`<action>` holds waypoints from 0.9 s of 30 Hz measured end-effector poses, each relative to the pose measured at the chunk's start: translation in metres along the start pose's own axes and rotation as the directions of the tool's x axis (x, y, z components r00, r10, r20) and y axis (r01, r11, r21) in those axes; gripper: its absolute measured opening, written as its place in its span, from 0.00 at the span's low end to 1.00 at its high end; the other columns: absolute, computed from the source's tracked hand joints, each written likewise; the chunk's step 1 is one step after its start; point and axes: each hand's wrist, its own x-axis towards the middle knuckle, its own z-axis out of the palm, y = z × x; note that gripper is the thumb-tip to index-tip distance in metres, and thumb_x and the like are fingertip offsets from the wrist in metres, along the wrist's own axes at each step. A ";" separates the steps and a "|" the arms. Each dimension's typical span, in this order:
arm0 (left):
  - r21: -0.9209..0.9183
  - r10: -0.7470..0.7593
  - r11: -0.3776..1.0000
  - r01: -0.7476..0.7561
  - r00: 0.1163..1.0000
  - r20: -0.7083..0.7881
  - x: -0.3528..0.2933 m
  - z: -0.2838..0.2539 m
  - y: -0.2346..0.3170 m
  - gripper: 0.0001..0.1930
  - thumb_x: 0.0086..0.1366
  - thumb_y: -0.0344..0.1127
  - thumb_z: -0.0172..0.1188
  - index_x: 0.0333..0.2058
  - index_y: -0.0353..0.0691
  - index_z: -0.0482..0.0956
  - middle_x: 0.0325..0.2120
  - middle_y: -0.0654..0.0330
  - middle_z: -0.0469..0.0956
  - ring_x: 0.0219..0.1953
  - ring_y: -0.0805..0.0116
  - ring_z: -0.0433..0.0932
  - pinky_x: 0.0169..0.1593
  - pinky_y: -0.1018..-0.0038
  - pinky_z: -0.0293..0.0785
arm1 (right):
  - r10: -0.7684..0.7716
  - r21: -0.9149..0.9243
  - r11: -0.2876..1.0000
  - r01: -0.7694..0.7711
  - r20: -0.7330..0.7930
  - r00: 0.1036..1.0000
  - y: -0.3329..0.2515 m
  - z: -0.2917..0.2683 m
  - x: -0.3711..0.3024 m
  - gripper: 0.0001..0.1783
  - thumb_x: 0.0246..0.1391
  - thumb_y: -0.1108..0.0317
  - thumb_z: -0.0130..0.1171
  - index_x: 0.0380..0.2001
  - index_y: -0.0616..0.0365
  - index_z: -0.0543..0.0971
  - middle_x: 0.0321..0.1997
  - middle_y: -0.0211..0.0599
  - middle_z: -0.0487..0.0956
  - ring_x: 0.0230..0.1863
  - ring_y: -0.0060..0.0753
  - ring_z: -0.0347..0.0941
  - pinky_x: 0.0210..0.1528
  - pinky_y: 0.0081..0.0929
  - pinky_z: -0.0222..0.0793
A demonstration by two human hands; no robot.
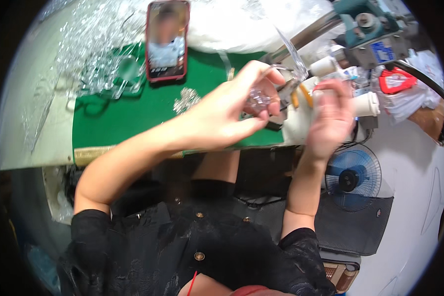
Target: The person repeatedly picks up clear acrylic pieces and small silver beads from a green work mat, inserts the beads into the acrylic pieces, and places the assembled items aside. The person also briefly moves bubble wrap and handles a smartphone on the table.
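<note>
Clear plastic piece [258, 98] pinched in your left hand [222, 116] above the green mat [133, 118].
Your left fingers were closed on that small transparent piece, holding it over the mat's right edge, just beside a black-and-yellow tool [286, 98]. Your right hand [330, 121] was blurred, fingers loosely spread and gripping nothing. A red-cased phone [166, 40] lay on the mat's far side, beside a heap of clear plastic bits [91, 54]. A small blue fan [352, 177] sat below your right wrist.
</note>
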 end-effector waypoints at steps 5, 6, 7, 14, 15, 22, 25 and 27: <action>0.587 -0.018 0.809 0.020 1.000 -0.011 -0.094 -0.052 0.069 0.28 0.54 0.15 0.46 0.57 0.34 0.64 0.40 0.51 0.74 0.40 0.64 0.75 0.47 0.69 0.72 | 0.334 -0.090 0.939 -0.333 0.474 0.814 0.012 0.054 -0.086 0.05 0.50 0.79 0.58 0.32 0.63 0.80 0.26 0.36 0.76 0.28 0.28 0.73 0.32 0.22 0.67; 0.832 0.095 0.549 -0.079 0.995 0.032 -0.109 -0.065 0.081 0.21 0.58 0.18 0.48 0.52 0.32 0.70 0.40 0.49 0.75 0.40 0.61 0.76 0.48 0.67 0.72 | 0.285 -0.116 0.958 -0.262 0.501 0.818 0.010 0.060 -0.091 0.05 0.49 0.79 0.59 0.31 0.63 0.80 0.26 0.37 0.76 0.28 0.31 0.73 0.32 0.24 0.68; 0.939 0.241 0.318 -0.129 0.969 0.051 -0.117 -0.073 0.085 0.19 0.58 0.19 0.52 0.50 0.31 0.72 0.42 0.48 0.75 0.45 0.57 0.75 0.51 0.65 0.71 | 0.241 -0.160 0.970 -0.184 0.518 0.820 0.012 0.062 -0.094 0.05 0.48 0.79 0.59 0.31 0.62 0.80 0.27 0.38 0.76 0.28 0.34 0.73 0.32 0.25 0.68; 0.587 0.465 0.808 0.049 0.559 -0.687 -0.181 -0.112 0.061 0.33 0.59 0.44 0.64 0.54 0.28 0.61 0.53 0.45 0.66 0.58 0.52 0.67 0.62 0.56 0.64 | 0.252 -0.265 0.956 -0.125 0.526 0.812 0.011 0.075 -0.095 0.06 0.44 0.80 0.61 0.28 0.61 0.78 0.27 0.38 0.74 0.30 0.39 0.73 0.32 0.31 0.68; 0.456 0.362 0.890 0.028 0.563 -0.742 -0.180 -0.104 0.059 0.27 0.63 0.45 0.59 0.50 0.29 0.63 0.46 0.46 0.70 0.51 0.55 0.71 0.55 0.62 0.70 | 0.249 -0.271 0.956 -0.117 0.530 0.810 0.011 0.075 -0.095 0.06 0.44 0.80 0.61 0.28 0.61 0.78 0.27 0.38 0.74 0.30 0.39 0.73 0.32 0.31 0.68; 0.046 0.160 0.986 -0.162 0.820 -0.550 -0.161 -0.066 0.057 0.19 0.71 0.41 0.40 0.48 0.28 0.61 0.19 0.49 0.72 0.17 0.65 0.71 0.24 0.74 0.73 | 0.234 -0.283 0.956 -0.080 0.570 0.788 0.010 0.077 -0.094 0.06 0.45 0.80 0.61 0.29 0.60 0.77 0.28 0.38 0.73 0.31 0.40 0.73 0.33 0.32 0.68; 0.054 0.080 0.997 -0.061 0.875 -0.478 -0.164 -0.066 0.059 0.16 0.67 0.34 0.47 0.49 0.31 0.61 0.21 0.48 0.76 0.16 0.70 0.71 0.21 0.83 0.68 | 0.233 -0.283 0.957 -0.067 0.612 0.756 0.011 0.077 -0.089 0.07 0.45 0.79 0.61 0.29 0.60 0.76 0.28 0.38 0.73 0.31 0.41 0.73 0.34 0.32 0.68; 0.158 0.101 0.987 -0.021 0.848 -0.521 -0.160 -0.054 0.057 0.27 0.63 0.40 0.56 0.54 0.32 0.57 0.20 0.50 0.74 0.18 0.73 0.66 0.21 0.84 0.60 | 0.227 -0.278 0.959 -0.053 0.644 0.731 0.011 0.077 -0.085 0.07 0.44 0.78 0.61 0.29 0.60 0.75 0.28 0.38 0.72 0.32 0.41 0.72 0.34 0.32 0.68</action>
